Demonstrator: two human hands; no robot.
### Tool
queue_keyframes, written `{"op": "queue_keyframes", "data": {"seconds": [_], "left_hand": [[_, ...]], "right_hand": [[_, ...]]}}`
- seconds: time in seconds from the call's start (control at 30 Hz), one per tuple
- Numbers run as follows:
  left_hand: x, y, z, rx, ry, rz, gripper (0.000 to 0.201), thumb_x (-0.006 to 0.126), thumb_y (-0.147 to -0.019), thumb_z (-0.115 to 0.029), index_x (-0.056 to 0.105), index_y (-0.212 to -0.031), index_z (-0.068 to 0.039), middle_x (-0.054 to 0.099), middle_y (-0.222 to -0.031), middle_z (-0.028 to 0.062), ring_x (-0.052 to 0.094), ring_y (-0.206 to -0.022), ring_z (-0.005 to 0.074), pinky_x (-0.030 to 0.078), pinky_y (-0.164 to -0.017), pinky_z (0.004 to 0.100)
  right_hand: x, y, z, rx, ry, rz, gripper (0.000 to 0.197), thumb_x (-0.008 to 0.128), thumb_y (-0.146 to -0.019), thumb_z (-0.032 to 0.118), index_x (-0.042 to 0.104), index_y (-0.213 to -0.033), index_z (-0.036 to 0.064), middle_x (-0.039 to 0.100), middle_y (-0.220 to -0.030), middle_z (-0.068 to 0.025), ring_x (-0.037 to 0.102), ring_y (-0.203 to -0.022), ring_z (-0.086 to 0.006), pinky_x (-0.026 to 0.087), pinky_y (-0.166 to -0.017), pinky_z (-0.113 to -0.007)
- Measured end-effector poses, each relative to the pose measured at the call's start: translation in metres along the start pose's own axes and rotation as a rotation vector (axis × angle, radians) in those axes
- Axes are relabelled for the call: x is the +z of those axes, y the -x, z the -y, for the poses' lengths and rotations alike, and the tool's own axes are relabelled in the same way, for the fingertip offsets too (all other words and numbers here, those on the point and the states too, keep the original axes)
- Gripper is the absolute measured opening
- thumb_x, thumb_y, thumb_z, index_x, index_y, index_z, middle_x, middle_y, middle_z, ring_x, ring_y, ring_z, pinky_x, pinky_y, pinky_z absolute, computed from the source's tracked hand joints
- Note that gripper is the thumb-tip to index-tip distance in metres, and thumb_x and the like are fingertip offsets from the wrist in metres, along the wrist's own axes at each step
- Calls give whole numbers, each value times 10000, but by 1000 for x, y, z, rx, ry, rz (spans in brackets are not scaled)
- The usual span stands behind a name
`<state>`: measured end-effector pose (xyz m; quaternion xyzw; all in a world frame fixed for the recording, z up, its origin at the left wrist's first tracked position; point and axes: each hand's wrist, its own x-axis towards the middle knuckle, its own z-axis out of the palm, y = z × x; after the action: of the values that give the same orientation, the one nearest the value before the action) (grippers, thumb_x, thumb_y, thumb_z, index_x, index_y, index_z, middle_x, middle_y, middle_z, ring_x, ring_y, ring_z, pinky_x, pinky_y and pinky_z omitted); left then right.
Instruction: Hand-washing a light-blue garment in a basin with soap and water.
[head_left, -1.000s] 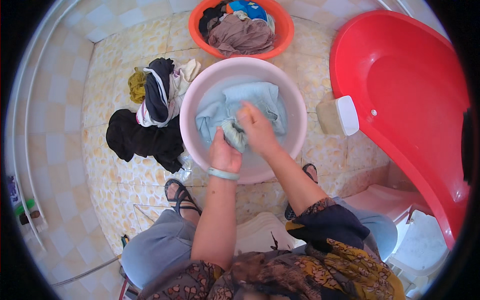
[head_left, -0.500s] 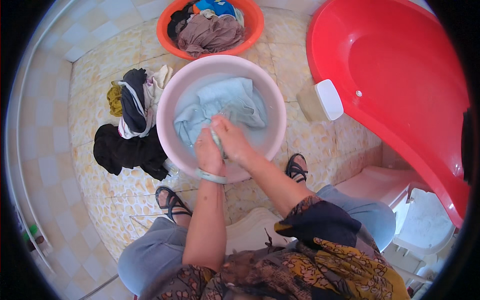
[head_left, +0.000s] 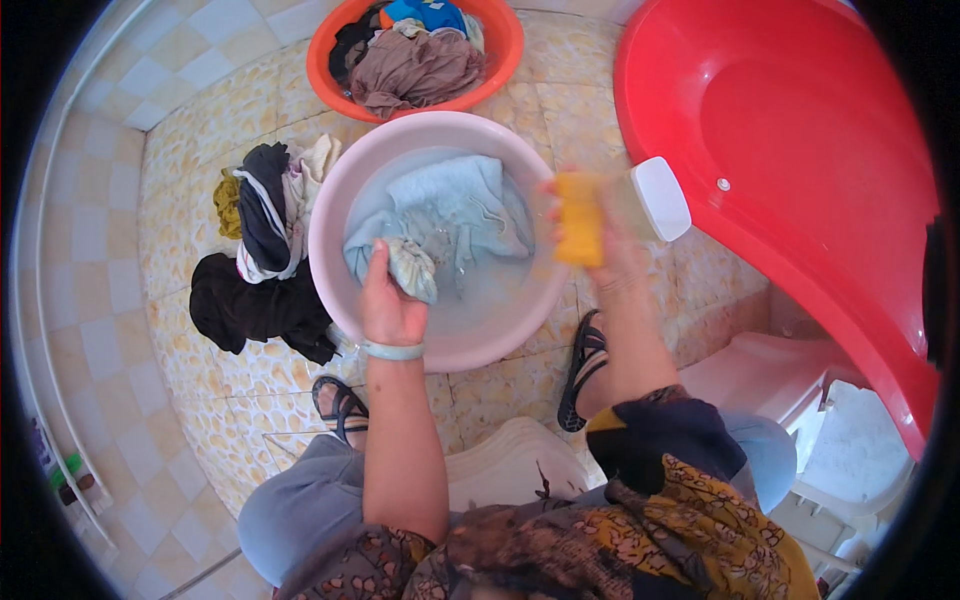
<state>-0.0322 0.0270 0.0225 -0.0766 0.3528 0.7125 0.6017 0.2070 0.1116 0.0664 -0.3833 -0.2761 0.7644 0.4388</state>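
Observation:
Over the near left part of the pink basin (head_left: 541,165), my left hand (head_left: 390,310) holds a bunched pale, patterned cloth (head_left: 411,268). My right hand (head_left: 622,262), smeared by motion, grips a yellow bar of soap (head_left: 579,218) just beyond the basin's right rim. Cloudy water fills the basin's lower part. A light blue towel (head_left: 450,188) lies partly sunk in it, toward the back. Close to my right hand stands a container with a white top (head_left: 661,198), partly hidden behind the hand.
An orange tub (head_left: 322,85) of clothes touches or nearly touches the basin's far side. Dark clothes (head_left: 255,305) and other garments (head_left: 265,205) lie on the tiled floor at left. A large red tub (head_left: 790,130) takes up the right. My sandalled feet (head_left: 590,370) flank the basin's near side.
My hands, together on the cloth before, have parted. The right one has moved right and now holds the yellow bar of soap; the left has kept the cloth.

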Motion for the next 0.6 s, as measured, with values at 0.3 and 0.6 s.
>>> {"op": "queue_keyframes", "data": {"seconds": [0.3, 0.6], "left_hand": [[-12, 9, 12, -254, 72, 83, 276, 465, -929, -222, 513, -1098, -8, 586, -1047, 108, 560, -963, 240, 456, -853, 365], [-13, 15, 6, -290, 0, 98, 338, 448, -928, -230, 480, -1178, -4, 564, -1134, 112, 537, -1051, 241, 416, -930, 378]], "right_hand": [[-165, -27, -78, 195, 279, -610, 265, 578, -825, 82, 553, -1072, -11, 625, -859, -121, 641, -789, -251, 535, -669, -372], [-151, -41, -82, 246, 1770, -484, 423, 559, -826, 414, 602, -858, -6, 641, -861, -222, 624, -826, -359, 478, -725, -451]]}}
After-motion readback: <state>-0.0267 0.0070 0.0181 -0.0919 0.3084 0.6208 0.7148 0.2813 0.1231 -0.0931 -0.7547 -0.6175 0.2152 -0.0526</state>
